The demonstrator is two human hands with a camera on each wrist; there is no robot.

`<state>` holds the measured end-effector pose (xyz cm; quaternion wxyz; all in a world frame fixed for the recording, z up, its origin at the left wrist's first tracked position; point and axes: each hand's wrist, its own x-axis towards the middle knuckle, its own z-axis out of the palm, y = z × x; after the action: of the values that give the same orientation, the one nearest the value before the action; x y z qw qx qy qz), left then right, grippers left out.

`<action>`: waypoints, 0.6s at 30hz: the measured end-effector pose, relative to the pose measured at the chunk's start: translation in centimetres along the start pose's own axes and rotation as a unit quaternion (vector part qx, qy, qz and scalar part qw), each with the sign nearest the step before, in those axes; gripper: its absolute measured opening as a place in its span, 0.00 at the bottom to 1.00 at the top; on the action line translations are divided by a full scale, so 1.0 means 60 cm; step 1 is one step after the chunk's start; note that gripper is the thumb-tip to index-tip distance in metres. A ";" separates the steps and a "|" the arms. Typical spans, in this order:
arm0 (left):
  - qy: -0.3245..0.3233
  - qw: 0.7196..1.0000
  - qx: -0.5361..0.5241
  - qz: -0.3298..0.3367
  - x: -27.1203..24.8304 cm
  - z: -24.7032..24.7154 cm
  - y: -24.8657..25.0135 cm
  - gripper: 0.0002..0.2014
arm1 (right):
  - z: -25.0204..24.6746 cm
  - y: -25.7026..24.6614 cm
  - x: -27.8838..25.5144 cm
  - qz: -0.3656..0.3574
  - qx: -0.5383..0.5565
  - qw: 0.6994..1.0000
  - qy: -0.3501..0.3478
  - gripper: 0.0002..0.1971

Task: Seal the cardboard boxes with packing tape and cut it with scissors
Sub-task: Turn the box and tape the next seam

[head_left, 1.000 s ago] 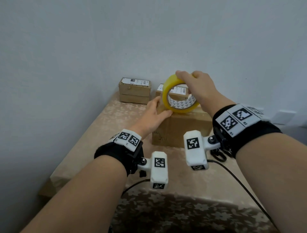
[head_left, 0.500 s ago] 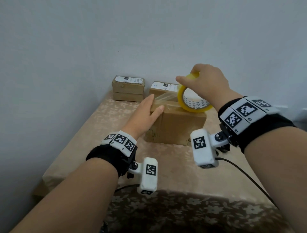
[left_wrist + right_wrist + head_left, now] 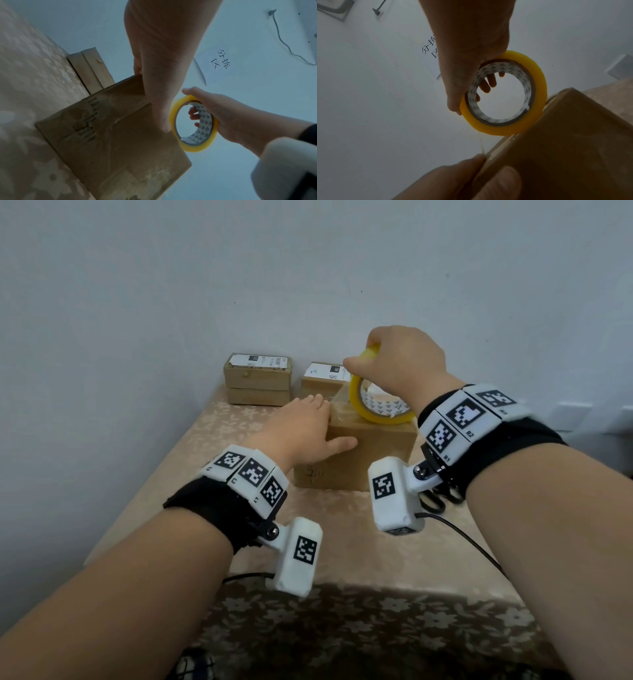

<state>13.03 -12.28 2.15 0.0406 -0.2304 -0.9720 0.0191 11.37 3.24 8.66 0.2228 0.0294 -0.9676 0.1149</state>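
Observation:
A brown cardboard box stands mid-table. My left hand lies flat on its left top edge, fingers straight and thumb on the front face, pressing the clear tape strip down. My right hand grips the yellow packing tape roll, fingers through its core, and the roll rests on the box top toward the right. In the left wrist view the roll is just beyond my left hand's thumb. Black scissors lie right of the box, partly hidden by my right wrist camera.
Two small boxes are stacked against the wall at the back left, and a labelled box sits behind the one I am taping. The table has a floral cloth. A black cable trails across the near right.
My right hand has lowered the roll and drawn it rightward across the box top, paying out clear tape. My left hand has gone from the box's front corner onto its left top edge.

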 end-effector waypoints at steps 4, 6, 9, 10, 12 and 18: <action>-0.018 1.000 -0.017 0.000 -0.004 -0.005 -0.005 0.38 | 0.003 -0.003 0.005 -0.009 -0.010 1.000 -0.002 0.18; -0.018 1.000 0.001 -0.002 -0.011 -0.008 -0.014 0.36 | 0.003 -0.003 0.005 -0.009 -0.010 1.000 -0.003 0.18; -0.023 0.998 0.042 -0.033 -0.017 -0.010 -0.023 0.37 | 0.003 -0.006 0.001 -0.015 -0.020 1.000 0.008 0.17; -0.029 0.997 0.054 -0.047 -0.016 -0.010 -0.021 0.39 | 0.004 -0.006 0.000 -0.018 -0.026 0.999 0.013 0.18; -0.041 0.994 0.087 -0.061 -0.006 -0.011 -0.011 0.44 | 0.005 -0.004 -0.002 -0.019 -0.032 0.999 0.019 0.19; -0.055 0.998 0.021 -0.039 0.018 -0.009 0.006 0.44 | -0.007 0.005 0.005 0.001 0.111 0.994 -0.021 0.23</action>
<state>12.26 -11.46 2.77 -0.0073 -0.1901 -0.9805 0.0502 11.25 3.61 9.10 0.1981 0.0557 -0.9534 0.2206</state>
